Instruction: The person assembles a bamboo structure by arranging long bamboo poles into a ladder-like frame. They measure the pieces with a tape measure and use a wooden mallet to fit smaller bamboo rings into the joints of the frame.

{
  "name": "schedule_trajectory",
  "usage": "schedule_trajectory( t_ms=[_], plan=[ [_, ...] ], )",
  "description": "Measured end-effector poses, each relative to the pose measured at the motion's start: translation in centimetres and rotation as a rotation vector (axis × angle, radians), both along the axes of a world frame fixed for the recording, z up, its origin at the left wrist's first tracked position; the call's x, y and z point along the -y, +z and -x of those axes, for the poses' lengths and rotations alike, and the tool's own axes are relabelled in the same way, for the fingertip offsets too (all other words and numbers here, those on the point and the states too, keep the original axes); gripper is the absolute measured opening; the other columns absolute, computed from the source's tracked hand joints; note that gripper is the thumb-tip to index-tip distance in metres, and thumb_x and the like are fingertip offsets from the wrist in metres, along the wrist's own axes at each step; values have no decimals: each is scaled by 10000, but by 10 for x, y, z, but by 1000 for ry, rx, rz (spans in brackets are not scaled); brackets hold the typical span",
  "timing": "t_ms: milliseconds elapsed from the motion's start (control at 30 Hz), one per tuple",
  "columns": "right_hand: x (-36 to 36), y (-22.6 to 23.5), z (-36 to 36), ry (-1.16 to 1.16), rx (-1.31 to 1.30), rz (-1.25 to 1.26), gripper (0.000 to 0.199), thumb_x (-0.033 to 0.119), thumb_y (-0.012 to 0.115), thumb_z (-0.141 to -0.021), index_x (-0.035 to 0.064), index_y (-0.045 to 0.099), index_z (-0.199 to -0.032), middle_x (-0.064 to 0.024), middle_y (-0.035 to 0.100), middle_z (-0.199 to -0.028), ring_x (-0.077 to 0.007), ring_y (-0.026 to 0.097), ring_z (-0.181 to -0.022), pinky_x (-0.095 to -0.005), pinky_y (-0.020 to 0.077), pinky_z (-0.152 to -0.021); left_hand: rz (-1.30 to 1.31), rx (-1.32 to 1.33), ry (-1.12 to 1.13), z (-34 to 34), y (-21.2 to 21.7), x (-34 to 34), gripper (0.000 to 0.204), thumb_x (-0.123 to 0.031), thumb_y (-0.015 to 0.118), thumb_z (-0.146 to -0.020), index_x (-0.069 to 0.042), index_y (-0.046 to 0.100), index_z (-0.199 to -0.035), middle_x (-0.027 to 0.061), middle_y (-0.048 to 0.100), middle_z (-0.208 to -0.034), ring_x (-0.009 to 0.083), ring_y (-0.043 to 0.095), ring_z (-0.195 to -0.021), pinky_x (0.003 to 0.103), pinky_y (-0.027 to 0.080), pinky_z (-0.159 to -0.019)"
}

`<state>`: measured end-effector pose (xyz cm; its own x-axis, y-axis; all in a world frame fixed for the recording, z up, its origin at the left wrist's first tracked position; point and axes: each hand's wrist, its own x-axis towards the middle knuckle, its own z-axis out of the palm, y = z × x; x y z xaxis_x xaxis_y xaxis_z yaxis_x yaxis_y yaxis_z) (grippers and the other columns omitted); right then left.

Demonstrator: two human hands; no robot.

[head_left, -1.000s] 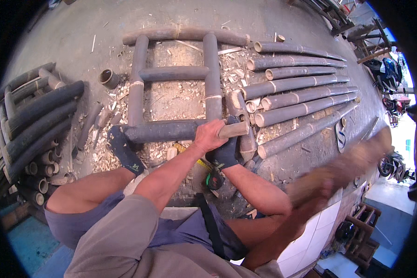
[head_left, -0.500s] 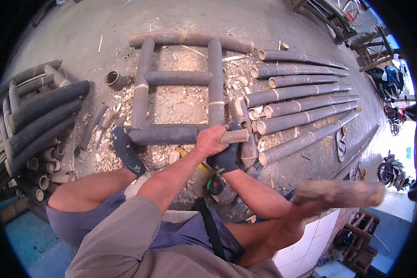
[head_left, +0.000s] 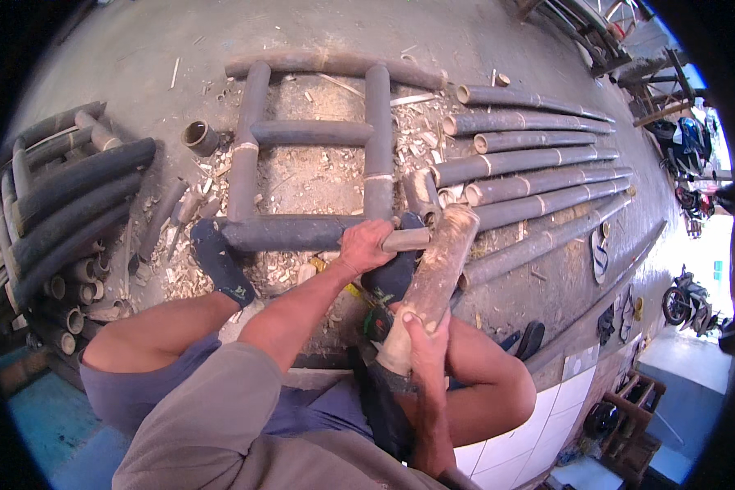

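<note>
Your left hand (head_left: 366, 247) grasps a stick (head_left: 406, 239) at the near right corner of the frame (head_left: 290, 234), which lies on the floor (head_left: 180, 41). Your right hand (head_left: 427, 343) grips the near part of a club (head_left: 439, 265), its far end beside the stick's right tip; contact cannot be told.

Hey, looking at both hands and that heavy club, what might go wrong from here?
The right hand holds the thick wooden club; a missed blow could hit the left hand, gripping the short wooden piece.
A glancing strike might catch the dark-covered right foot close by.
Loose chips around the bamboo frame might let it slip.
</note>
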<state>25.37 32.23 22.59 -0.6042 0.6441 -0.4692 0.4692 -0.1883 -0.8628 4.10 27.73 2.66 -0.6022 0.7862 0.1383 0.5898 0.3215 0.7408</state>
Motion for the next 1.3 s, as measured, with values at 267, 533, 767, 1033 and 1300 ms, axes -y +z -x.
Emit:
schedule_trajectory(
  t_ms=[267, 533, 767, 1033, 1300],
  plan=[
    [16, -6, -26, -239, 36, -87, 975, 130, 775, -846, -55, 213, -1620, -215, 500, -1460, -286, 530, -1303, -381, 429, -1104, -5, 5, 75, 4, -6, -4, 356, -318, 819, -705, -134, 641, -953, 78, 657, -885, 337, 695, -896, 521, 548, -767],
    [33, -13, -17, -302, -156, 26, 939, 166, 772, -836, -47, 268, -1599, -172, 535, -1398, -278, 538, -1265, -381, 420, -1099, 106, 254, 510, 29, 41, -46, 356, -290, 806, -752, -84, 668, -1007, 186, 728, -926, 424, 714, -900, 557, 541, -786],
    [33, -9, 9, -233, -195, -186, 913, 148, 751, -824, -49, 284, -1584, -188, 520, -1427, -292, 535, -1274, -404, 418, -1108, -75, 141, 791, 135, 88, -9, 700, -434, 810, -842, -4, 595, -1351, 220, 714, -1218, 383, 706, -1110, 483, 540, -958],
    [46, -10, 47, -94, -187, -14, 942, 74, 719, -841, -45, 189, -1610, -216, 653, -1240, -284, 657, -1093, -384, 502, -1007, -847, 264, 1128, 295, 93, 191, 455, -240, 745, -959, 38, 516, -1237, 112, 679, -954, 184, 651, -830, 352, 519, -743],
    [50, -19, 55, -104, -90, -77, 970, 97, 737, -826, -39, 201, -1622, -219, 592, -1365, -282, 600, -1218, -389, 463, -1066, -847, 214, 1189, 391, 32, 214, 374, -232, 741, -956, 25, 548, -1148, 93, 667, -907, 167, 642, -828, 329, 506, -746]
  ],
)
